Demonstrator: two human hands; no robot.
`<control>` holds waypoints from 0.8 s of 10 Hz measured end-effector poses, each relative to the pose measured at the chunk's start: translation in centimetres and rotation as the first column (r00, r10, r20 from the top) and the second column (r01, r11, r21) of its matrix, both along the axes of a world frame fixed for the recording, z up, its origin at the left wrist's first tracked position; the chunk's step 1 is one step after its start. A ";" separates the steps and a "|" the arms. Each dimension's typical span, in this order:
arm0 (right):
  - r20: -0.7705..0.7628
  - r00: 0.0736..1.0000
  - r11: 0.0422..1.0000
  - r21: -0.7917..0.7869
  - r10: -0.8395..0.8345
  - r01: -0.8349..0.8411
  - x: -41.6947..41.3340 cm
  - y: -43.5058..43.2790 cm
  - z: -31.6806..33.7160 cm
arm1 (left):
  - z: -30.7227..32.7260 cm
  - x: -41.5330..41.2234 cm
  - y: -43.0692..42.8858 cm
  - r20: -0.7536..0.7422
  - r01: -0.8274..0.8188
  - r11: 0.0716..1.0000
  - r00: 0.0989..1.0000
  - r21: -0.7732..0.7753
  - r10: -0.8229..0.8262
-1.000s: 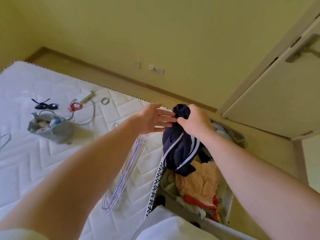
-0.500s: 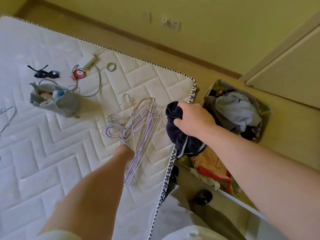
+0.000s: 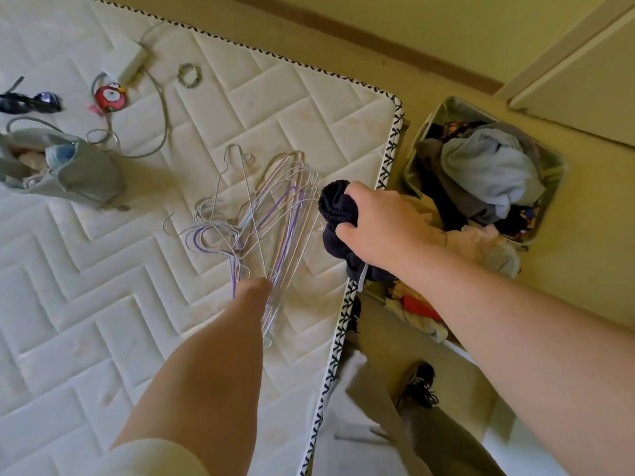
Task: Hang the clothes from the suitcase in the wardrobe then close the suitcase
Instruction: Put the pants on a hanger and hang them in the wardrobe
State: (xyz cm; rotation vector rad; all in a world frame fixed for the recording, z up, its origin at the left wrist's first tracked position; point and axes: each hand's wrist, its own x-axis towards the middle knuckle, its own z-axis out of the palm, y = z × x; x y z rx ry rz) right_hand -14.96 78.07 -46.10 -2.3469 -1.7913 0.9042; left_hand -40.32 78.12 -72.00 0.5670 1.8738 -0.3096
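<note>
R hand (image 3: 374, 228): fingers curled tight round a dark garment (image 3: 338, 204), held over the mattress (image 3: 103, 269) edge, just beside the open suitcase (image 3: 422, 132), which sits full of clothes on the yellow floor (image 3: 584, 269). L hand (image 3: 254, 286) is down on the wire hangers (image 3: 268, 214) mid-mattress; its fingers are hidden, can't tell grip. Mattress is white, quilted, w/ black-white trim. Grey bag (image 3: 86, 170) far left. Yellow wall (image 3: 446, 15), brown skirting, door (image 3: 584, 87) top right.

A pale cream short sleeve (image 3: 151, 456) covers the left upper arm. Both forearms are bare down to the left hand (image 3: 255, 287) and the right hand (image 3: 378, 228). Lower down show a white shirt hem (image 3: 343, 417), grey-brown trousers (image 3: 439, 441) and dark laced shoes (image 3: 421, 389).
</note>
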 end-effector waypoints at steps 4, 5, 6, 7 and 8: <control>0.008 1.000 0.999 0.035 0.004 -0.004 1.1 -1.0 0.1 | 4.5 0.7 -0.4 0.044 -0.517 0.844 0.855 0.146 0.516; 0.003 1.000 1.000 0.020 -0.007 0.007 1.3 -1.7 0.9 | 6.8 0.9 -0.2 0.105 -0.647 0.706 0.754 0.288 0.648; 0.006 0.999 0.999 0.021 -0.043 0.043 2.1 -2.3 2.8 | 10.5 1.6 0.7 0.154 -0.654 0.610 0.728 0.447 0.668; -0.004 0.996 0.995 0.040 -0.087 0.087 3.4 -2.7 5.5 | 13.7 1.5 1.5 0.050 -0.393 0.649 0.876 0.652 0.480; 0.006 0.988 0.983 0.101 -0.157 0.156 5.1 -2.9 8.6 | 16.2 0.9 3.9 -0.021 -0.215 0.623 0.937 0.752 0.349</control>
